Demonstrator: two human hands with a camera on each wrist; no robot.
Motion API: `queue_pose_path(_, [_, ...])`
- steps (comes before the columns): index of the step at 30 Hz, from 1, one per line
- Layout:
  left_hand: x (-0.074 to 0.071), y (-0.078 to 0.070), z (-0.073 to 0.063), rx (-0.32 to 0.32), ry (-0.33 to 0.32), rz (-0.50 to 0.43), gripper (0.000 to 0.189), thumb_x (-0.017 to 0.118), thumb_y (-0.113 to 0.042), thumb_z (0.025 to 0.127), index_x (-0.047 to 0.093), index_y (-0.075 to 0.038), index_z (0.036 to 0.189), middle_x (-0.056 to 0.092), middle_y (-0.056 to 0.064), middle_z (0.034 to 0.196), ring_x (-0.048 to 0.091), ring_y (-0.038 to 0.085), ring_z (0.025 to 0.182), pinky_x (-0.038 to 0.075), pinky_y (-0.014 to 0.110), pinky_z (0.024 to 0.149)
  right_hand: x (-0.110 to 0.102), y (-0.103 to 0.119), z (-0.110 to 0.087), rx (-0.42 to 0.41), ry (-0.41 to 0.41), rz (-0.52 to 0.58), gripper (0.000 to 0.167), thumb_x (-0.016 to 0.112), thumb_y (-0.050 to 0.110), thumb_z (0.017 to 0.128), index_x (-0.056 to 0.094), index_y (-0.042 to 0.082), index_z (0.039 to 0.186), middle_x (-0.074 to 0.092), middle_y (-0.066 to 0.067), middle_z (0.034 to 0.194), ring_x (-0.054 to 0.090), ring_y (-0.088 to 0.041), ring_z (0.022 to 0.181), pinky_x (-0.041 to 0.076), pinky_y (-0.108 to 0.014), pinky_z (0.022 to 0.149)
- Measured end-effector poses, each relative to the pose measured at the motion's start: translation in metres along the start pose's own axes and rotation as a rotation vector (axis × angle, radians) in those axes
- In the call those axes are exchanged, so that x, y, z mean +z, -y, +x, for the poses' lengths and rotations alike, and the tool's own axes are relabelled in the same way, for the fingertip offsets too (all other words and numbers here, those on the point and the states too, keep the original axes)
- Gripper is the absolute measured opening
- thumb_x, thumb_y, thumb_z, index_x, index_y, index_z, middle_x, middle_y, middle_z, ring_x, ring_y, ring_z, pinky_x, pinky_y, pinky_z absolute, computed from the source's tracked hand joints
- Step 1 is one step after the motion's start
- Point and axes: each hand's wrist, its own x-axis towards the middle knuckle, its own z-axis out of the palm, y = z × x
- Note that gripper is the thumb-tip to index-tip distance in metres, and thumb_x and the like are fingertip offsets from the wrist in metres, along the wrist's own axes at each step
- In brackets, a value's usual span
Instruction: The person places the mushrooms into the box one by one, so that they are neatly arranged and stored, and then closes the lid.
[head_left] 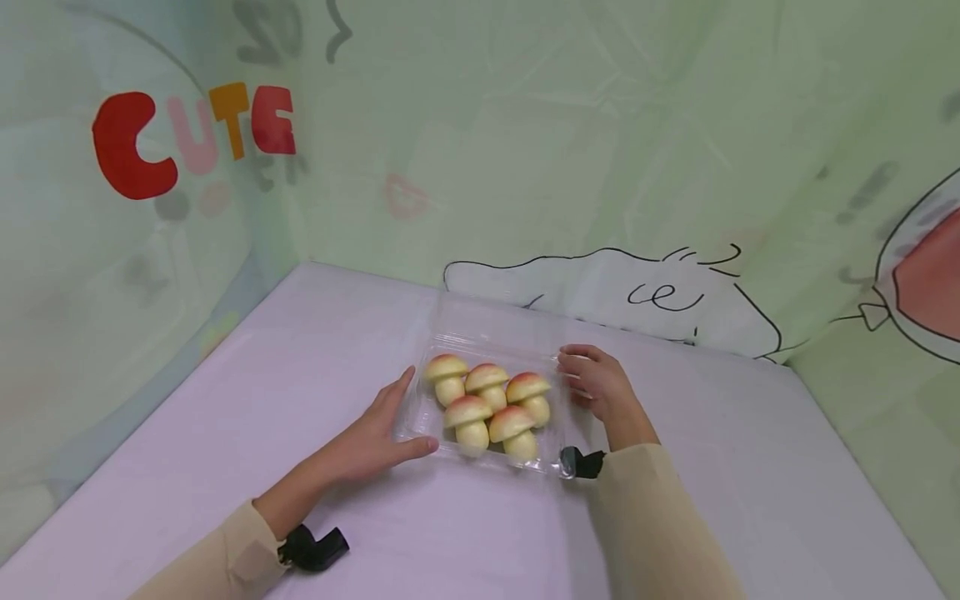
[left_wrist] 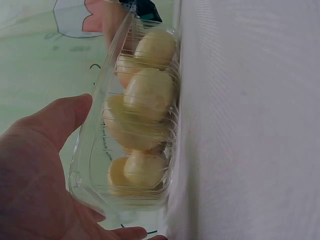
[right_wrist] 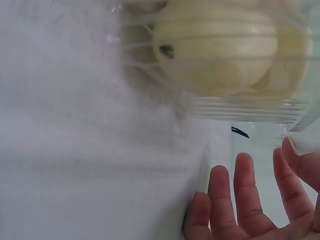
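A clear plastic clamshell box (head_left: 442, 446) sits on the table with its transparent lid (head_left: 495, 315) folded back. Inside lie several mushroom-shaped buns (head_left: 468, 417), pale yellow with reddish caps. My left hand (head_left: 367, 442) spans the box's left side, thumb by the front corner, fingers along the side. In the left wrist view, that hand (left_wrist: 40, 165) is spread beside the ribbed wall (left_wrist: 85, 175). Near the right rim is my right hand (head_left: 603, 387), fingers loosely bent. The right wrist view has its fingers (right_wrist: 244, 185) extended and its thumb close to the rim; contact is unclear.
A pale lilac cloth covers the table (head_left: 337, 325). Light green sheets with printed drawings and the letters CUTE (head_left: 135, 146) hang around the back and sides. Black wrist straps (head_left: 311, 550) show at both sleeves.
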Motion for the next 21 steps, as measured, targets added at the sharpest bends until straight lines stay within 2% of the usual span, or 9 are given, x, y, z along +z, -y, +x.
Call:
queue_pose_path(2, [0.0,0.0,0.0,0.001,-0.001,-0.001,0.109,0.074,-0.048,0.092,0.004,-0.017,0.168,0.012,0.019,0.172,0.016,0.039,0.159,0.021,0.063,0.124,0.0,-0.001,0.0,-0.008,-0.006,0.017,0.04,0.065,0.024,0.101,0.057,0.015,0.139,0.067,0.006,0.107,0.059,-0.015,0.101,0.048,-0.032,0.083])
queue_pose_path(8, [0.0,0.001,0.001,-0.006,0.0,0.0,0.109,0.074,-0.048,0.091,0.003,-0.016,0.168,0.012,0.019,0.172,0.016,0.039,0.159,0.021,0.063,0.124,0.0,-0.004,-0.001,-0.027,-0.012,0.069,0.037,0.066,0.024,0.101,0.058,0.016,0.137,0.066,0.0,0.124,0.061,-0.02,0.12,0.048,-0.036,0.09])
queue_pose_path(11, [0.0,0.001,0.001,-0.006,0.0,0.003,0.109,0.075,-0.048,0.091,0.004,-0.016,0.168,0.012,0.02,0.172,0.017,0.039,0.158,0.022,0.064,0.123,0.001,-0.005,-0.002,-0.04,-0.014,0.095,0.036,0.066,0.023,0.102,0.059,0.015,0.136,0.068,0.003,0.119,0.063,-0.018,0.118,0.047,-0.036,0.091])
queue_pose_path(16, [0.0,0.001,0.001,0.002,-0.001,-0.003,0.11,0.075,-0.048,0.091,0.004,-0.016,0.168,0.012,0.02,0.171,0.017,0.039,0.158,0.022,0.064,0.123,0.0,-0.009,-0.003,-0.101,-0.014,0.115,0.027,0.067,0.02,0.101,0.062,0.013,0.126,0.069,0.013,0.098,0.067,-0.01,0.104,0.047,-0.035,0.089])
queue_pose_path(21, [0.0,0.002,0.001,0.008,0.001,-0.005,0.112,0.074,-0.052,0.09,0.002,-0.017,0.168,0.01,0.019,0.172,0.015,0.038,0.159,0.021,0.063,0.124,-0.005,-0.015,-0.005,-0.169,0.005,0.059,0.024,0.068,0.021,0.101,0.064,0.012,0.122,0.067,0.013,0.098,0.067,-0.004,0.097,0.052,-0.032,0.088])
